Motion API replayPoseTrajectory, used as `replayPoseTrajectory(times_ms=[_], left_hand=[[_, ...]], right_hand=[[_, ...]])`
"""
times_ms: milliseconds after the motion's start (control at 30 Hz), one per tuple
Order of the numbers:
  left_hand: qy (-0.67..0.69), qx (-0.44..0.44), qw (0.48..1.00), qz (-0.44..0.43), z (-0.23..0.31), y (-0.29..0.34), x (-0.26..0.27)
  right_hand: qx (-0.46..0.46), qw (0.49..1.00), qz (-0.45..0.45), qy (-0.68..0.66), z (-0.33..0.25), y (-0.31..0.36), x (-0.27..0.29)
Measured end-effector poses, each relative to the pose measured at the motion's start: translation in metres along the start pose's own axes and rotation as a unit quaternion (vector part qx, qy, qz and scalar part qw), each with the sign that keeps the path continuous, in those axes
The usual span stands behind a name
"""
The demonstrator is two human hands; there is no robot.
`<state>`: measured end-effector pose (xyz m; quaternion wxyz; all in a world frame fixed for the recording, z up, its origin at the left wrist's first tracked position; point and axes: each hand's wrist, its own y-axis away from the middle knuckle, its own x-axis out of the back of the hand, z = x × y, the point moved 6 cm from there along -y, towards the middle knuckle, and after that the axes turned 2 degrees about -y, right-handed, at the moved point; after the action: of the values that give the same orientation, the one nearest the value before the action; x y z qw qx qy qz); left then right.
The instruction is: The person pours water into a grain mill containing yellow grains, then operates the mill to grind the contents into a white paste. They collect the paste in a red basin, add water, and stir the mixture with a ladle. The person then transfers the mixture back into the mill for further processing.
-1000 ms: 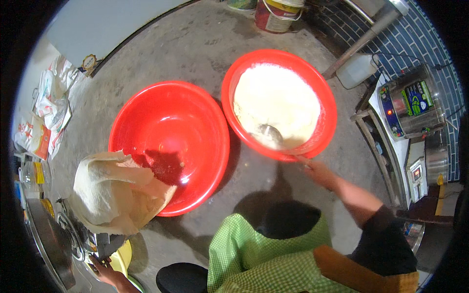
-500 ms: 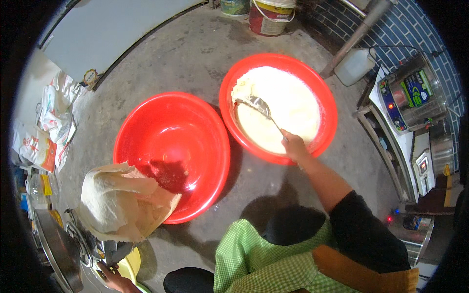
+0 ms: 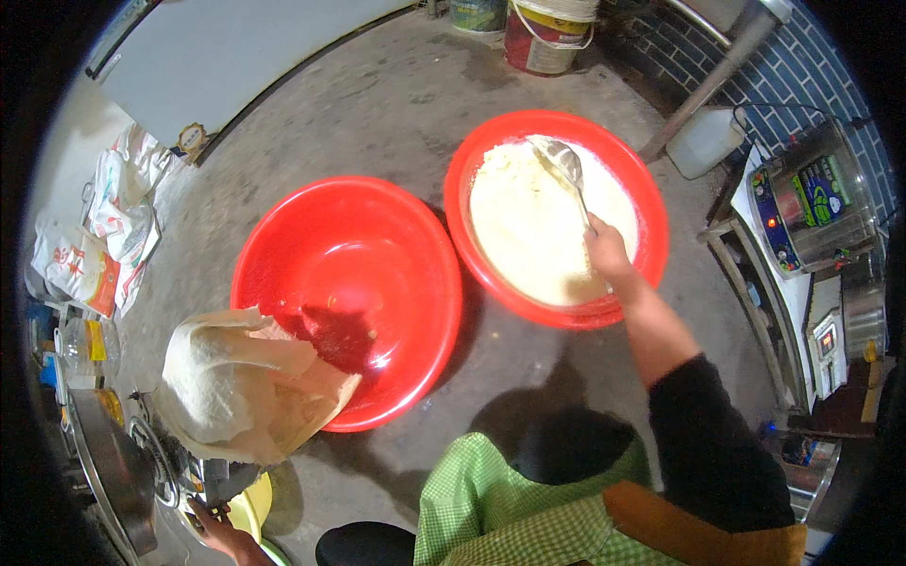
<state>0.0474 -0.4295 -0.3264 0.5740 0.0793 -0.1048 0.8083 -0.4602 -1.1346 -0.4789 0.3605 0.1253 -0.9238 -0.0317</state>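
Note:
My right hand [image 3: 608, 251] grips the handle of a metal ladle [image 3: 566, 167], its bowl over the far part of the right red basin [image 3: 651, 222]. A pale cream-coloured mixture [image 3: 528, 231] fills much of that basin, lumpy at its far left. At the lower left, my left hand [image 3: 226, 540] has its fingers curled at the dark lower part of a metal machine [image 3: 222, 481]; what they hold is hard to make out. A whitish cloth bag [image 3: 236, 377] hangs at the machine, its edge reaching over the left red basin [image 3: 415, 217], which has a few small specks inside.
A yellow tub [image 3: 250, 509] sits below the machine. On the right stand a low table [image 3: 755, 311] and a steel appliance [image 3: 826, 193]. A lidded bucket [image 3: 547, 38] and a plastic jug [image 3: 706, 141] are at the back. Plastic sacks [image 3: 80, 269] lie at the left.
My right hand has moved the ladle from the left side of the mixture to the far right part of the basin. The left hand stays where it was. The whole view has shifted slightly.

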Motion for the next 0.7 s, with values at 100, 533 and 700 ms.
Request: replayPoseTrajectory(times_ms=[100, 533, 700], left_hand=[[-0.011, 0.003, 1.000, 0.006, 0.003, 0.003, 0.000], [-0.017, 0.005, 0.999, -0.035, 0.004, 0.006, -0.002], [-0.055, 0.018, 0.998, -0.017, 0.001, 0.003, 0.003]], right_hand=[[-0.088, 0.992, -0.080, 0.037, -0.003, -0.021, -0.039], [-0.094, 0.931, -0.182, 0.302, 0.020, 0.104, 0.023], [-0.014, 0.908, -0.182, 0.377, 0.018, 0.151, 0.069]])
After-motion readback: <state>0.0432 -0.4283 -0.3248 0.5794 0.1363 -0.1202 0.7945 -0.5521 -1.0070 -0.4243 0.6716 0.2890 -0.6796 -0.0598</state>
